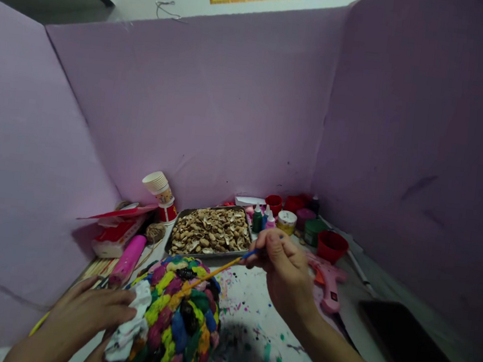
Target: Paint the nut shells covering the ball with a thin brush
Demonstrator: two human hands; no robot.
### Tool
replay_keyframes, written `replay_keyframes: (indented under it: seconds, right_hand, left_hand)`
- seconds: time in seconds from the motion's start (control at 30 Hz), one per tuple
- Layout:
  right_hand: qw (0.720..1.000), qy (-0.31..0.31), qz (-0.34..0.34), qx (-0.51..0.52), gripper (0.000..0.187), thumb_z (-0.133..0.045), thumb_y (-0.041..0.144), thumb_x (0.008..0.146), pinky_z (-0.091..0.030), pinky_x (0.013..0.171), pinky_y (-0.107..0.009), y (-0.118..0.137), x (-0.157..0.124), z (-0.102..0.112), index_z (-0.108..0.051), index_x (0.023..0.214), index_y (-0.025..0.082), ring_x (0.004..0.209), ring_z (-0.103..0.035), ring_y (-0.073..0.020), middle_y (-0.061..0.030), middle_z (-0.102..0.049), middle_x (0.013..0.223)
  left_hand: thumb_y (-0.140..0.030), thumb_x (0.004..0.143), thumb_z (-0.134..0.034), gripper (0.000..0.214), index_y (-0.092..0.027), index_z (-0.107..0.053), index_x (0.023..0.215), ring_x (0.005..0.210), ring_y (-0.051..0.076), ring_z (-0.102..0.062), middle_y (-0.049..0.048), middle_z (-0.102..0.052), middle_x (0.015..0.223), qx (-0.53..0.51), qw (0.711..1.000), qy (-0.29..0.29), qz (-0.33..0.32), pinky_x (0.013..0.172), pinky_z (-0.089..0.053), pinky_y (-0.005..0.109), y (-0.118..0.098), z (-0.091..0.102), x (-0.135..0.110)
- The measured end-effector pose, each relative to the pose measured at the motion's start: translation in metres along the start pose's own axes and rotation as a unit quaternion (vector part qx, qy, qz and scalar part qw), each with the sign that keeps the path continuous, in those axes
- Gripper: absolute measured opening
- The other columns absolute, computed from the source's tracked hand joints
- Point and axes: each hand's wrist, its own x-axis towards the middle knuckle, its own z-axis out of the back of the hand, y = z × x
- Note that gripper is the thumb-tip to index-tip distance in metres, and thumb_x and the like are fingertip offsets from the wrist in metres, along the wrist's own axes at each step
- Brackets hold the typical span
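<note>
My right hand point(286, 272) pinches a thin paintbrush point(224, 267) with a blue and orange-yellow handle. Its tip rests on an orange patch of a rounded object covered in painted peanut shells point(177, 335). These shells are yellow, magenta, green, blue, orange and black. At the object's left side, my left hand point(94, 309) is closed on a crumpled white tissue point(131, 322) that presses against the shells. Its fingertips lie over the tissue, and its thumb is partly hidden below. The object's lower end runs out of view.
A metal tray point(208, 255) of bare peanut shells stands behind the object. Stacked paper cups point(160, 192), a pink bottle point(128, 261) and a red-and-white pack point(117, 237) are left. Paint bottles point(257, 220), a red cup point(332, 246), a pink glue gun point(330, 282) and a dark slab point(414, 349) lie right.
</note>
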Motion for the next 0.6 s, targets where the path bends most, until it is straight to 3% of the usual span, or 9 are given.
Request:
replay_keyframes:
  seconds: [0.1,0.27,0.43,0.6]
  right_hand:
    - [0.993,-0.043,-0.105,0.035,0.048,-0.085,0.059,0.052,-0.055,0.048,-0.030,-0.011,0.005,-0.003,-0.060,0.061,0.020,0.041,-0.058,-0.0141,0.0041,-0.058,0.045]
    - [0.984,-0.065,-0.161,0.038,0.046,-0.088,0.052,0.050,-0.055,0.042,-0.028,-0.023,0.011,-0.001,-0.060,0.060,0.017,0.033,-0.052,-0.0107,0.0029,-0.060,0.043]
    - [0.973,-0.082,-0.211,0.044,0.041,-0.087,0.044,0.059,-0.053,0.039,-0.023,-0.027,0.010,-0.001,-0.057,0.058,0.017,0.032,-0.051,-0.0084,0.0028,-0.060,0.043]
    - [0.962,-0.086,-0.254,0.044,0.037,-0.083,0.039,0.069,-0.054,0.040,-0.021,-0.031,0.005,-0.005,-0.056,0.059,0.016,0.033,-0.050,-0.0065,0.0042,-0.057,0.043]
  left_hand:
    - [-0.015,0.082,-0.041,0.037,-0.038,-0.070,0.080,0.079,0.016,-0.073,-0.0063,-0.079,0.086,0.027,1.000,0.008,-0.009,0.091,-0.047,0.033,-0.003,0.002,0.004]
    - [-0.013,0.078,-0.044,0.037,-0.038,-0.071,0.081,0.079,0.016,-0.073,-0.0057,-0.080,0.088,0.044,0.998,0.027,-0.019,0.093,-0.046,0.032,-0.004,0.003,0.006]
    - [-0.013,0.084,-0.039,0.040,-0.038,-0.071,0.079,0.080,0.015,-0.072,-0.0076,-0.079,0.087,0.048,0.998,0.025,-0.011,0.092,-0.046,0.032,0.000,0.001,0.003]
    - [-0.018,0.084,-0.045,0.032,-0.038,-0.070,0.080,0.080,0.016,-0.072,-0.0077,-0.079,0.089,0.029,0.999,0.019,-0.004,0.092,-0.045,0.033,-0.006,0.000,0.004]
